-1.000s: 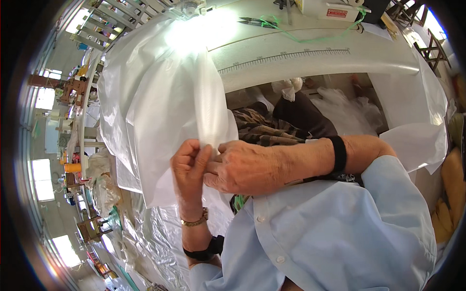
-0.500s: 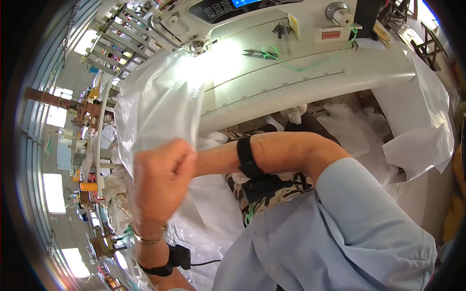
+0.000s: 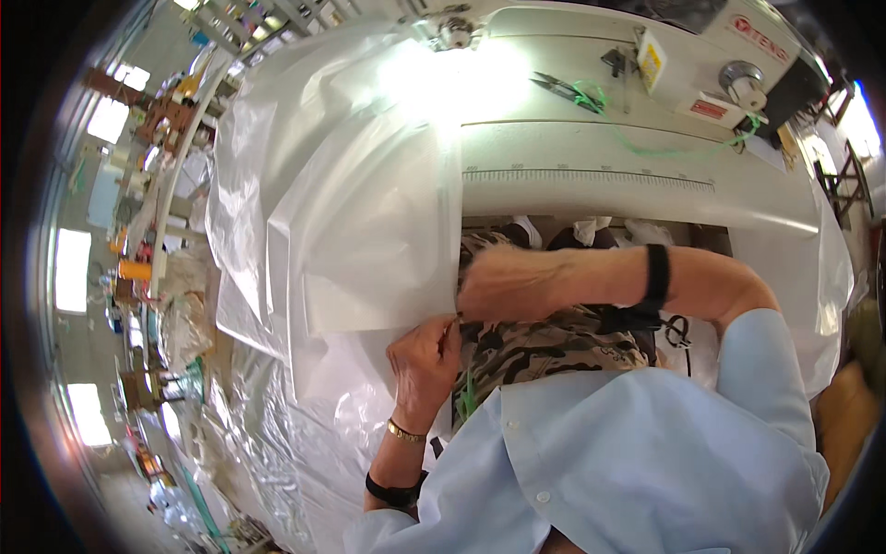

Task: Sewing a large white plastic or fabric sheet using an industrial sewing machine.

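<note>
A translucent white plastic sheet (image 3: 374, 240) runs from under the lit sewing head (image 3: 456, 33) down toward my lap. Its straight right edge ends where my two hands meet. My left hand (image 3: 426, 362) is closed at the sheet's near right corner, thumb and fingers pinched on the plastic. Just beyond and to the right, my right hand (image 3: 508, 282) is curled at the same edge; its fingers are mostly hidden and slightly blurred, so its hold cannot be made out.
The sewing machine bed (image 3: 591, 152) carries a printed ruler scale. Black thread snips (image 3: 565, 92) lie on it beside a tangle of green thread (image 3: 591, 97). More crumpled clear plastic (image 3: 286, 434) covers the lower left. A cluttered workbench (image 3: 175, 212) stands along the left.
My hands were overlapped over the sheet and blurred; they now meet at its right edge and corner. The sheet lies more spread out. The view has shifted, putting the machine farther right.
</note>
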Motion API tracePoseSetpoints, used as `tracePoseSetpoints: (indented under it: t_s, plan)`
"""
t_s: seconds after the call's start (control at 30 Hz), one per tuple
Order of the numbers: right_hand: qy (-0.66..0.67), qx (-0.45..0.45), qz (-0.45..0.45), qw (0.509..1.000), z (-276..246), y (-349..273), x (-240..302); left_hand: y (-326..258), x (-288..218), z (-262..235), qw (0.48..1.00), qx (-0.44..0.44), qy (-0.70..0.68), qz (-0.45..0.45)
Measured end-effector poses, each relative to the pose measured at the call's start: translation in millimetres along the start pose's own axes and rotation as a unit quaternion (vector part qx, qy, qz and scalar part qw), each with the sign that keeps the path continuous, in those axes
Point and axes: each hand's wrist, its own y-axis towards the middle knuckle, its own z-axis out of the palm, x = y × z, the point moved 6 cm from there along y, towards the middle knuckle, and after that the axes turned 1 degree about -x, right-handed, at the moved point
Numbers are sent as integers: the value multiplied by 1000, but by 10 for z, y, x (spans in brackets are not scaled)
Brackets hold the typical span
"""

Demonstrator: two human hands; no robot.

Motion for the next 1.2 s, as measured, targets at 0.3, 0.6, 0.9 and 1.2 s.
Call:
tracePoseSetpoints:
  t_s: [0.3,0.6,0.9,1.2]
  plan:
    - [4,-380,-153,912,-377,-328,-101,-276,341,224,817,35,-416,-398]
    - [20,-365,-203,908,-222,-255,-20,-298,261,233,806,79,-430,-399]
    - [20,-398,-187,898,-246,-252,64,-114,-422,-95,989,-63,120,55]
    - [110,-398,-150,898,-489,-289,-219,-97,-408,-285,999,-17,34,-39]
